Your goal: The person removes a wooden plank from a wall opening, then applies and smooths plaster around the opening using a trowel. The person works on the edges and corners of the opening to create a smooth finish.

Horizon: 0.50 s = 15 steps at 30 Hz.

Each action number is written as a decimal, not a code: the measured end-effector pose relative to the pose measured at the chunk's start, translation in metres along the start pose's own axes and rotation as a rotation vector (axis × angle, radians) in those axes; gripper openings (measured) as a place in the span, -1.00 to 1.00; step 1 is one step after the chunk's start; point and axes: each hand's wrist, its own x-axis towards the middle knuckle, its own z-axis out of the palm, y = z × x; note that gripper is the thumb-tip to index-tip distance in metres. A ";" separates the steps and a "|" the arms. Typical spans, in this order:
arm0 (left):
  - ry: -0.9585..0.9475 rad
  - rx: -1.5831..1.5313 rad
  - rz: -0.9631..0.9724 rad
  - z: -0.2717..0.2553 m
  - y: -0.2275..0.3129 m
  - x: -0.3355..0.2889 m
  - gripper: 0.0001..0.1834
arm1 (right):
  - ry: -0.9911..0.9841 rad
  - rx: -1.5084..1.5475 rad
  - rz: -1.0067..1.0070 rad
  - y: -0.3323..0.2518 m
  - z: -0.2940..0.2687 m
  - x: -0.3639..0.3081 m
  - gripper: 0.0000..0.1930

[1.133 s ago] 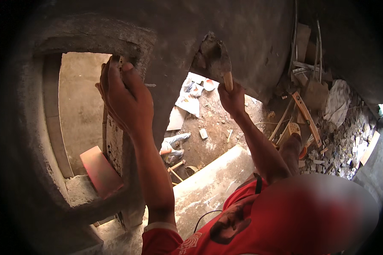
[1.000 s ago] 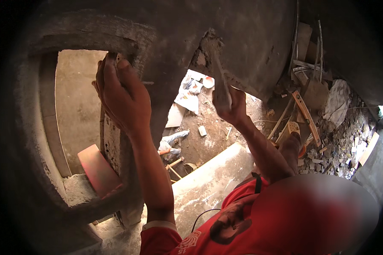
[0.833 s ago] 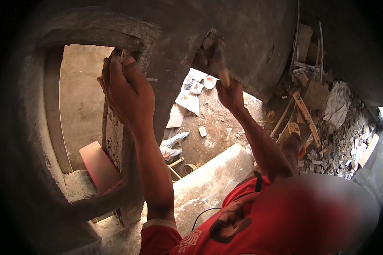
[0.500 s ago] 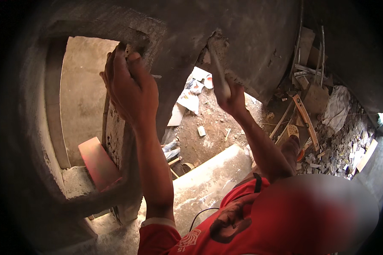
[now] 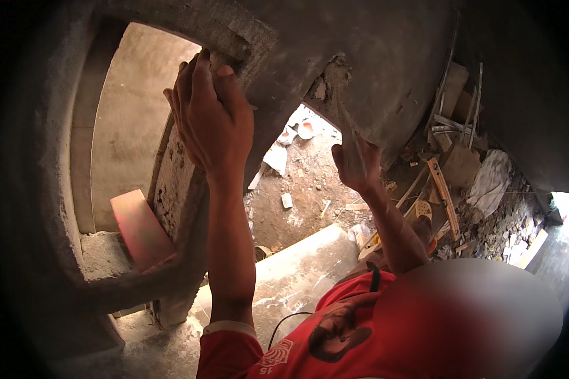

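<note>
My left hand (image 5: 214, 120) is raised, its fingers curled together over the concrete edge of a window opening (image 5: 172, 170). The thumb rests on the near side of that edge. To the right, my right hand (image 5: 360, 165) is closed round a slender pale tool (image 5: 348, 123), blurred by motion, so its kind is unclear. The tool's upper end reaches toward a rough, broken patch (image 5: 335, 79) in the grey plastered wall (image 5: 385, 76), at the corner of a second opening. A pink-red slab (image 5: 142, 230) leans on the window's sill, below my left hand.
Rubble (image 5: 509, 230) and wooden pieces lie at the right, with a long orange-brown board (image 5: 444, 196) and a pale crumpled sheet (image 5: 492, 183). A pale concrete ledge (image 5: 297, 265) crosses below my arms. Beyond it lies a dirt floor (image 5: 306, 189) with scraps.
The view has shifted slightly, and the wall and openings sit lower at the top. My right hand has swung the tool away from the broken patch. My left hand stays at the edge.
</note>
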 end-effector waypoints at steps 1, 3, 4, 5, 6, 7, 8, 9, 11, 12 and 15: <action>-0.001 0.011 -0.002 0.000 0.000 -0.001 -0.55 | 0.018 -0.031 -0.079 0.003 0.003 0.001 -0.84; -0.029 0.034 -0.008 0.000 -0.001 -0.002 -0.55 | -0.018 -0.083 0.082 0.011 0.010 0.001 -0.84; -0.025 0.037 -0.015 0.000 -0.001 -0.003 -0.56 | -0.054 -0.116 0.236 0.016 0.013 0.001 -0.84; -0.016 0.041 -0.018 0.001 -0.001 -0.003 -0.56 | -0.040 -0.113 0.237 0.020 0.014 -0.002 -0.84; 0.001 0.043 -0.001 0.001 -0.002 -0.002 -0.56 | -0.015 -0.116 0.165 0.023 0.015 -0.004 -0.83; 0.000 0.045 -0.017 0.001 -0.002 -0.002 -0.56 | 0.031 -0.127 0.080 0.027 0.014 -0.007 -0.83; -0.014 0.047 -0.017 0.001 -0.002 -0.003 -0.55 | 0.073 -0.140 0.012 0.029 0.014 -0.010 -0.83; -0.009 0.037 -0.009 0.002 -0.003 -0.002 -0.55 | 0.147 -0.142 -0.159 0.032 0.014 -0.009 -0.83; -0.016 0.049 -0.005 0.001 -0.003 -0.002 -0.55 | 0.097 -0.129 -0.267 0.035 0.014 -0.010 -0.85; -0.016 0.047 0.002 0.002 -0.003 -0.002 -0.55 | 0.159 -0.074 -0.355 0.036 0.013 -0.010 -0.86; -0.054 0.060 -0.037 0.002 -0.004 -0.001 -0.55 | 0.069 -0.125 0.000 0.037 0.015 -0.008 -0.89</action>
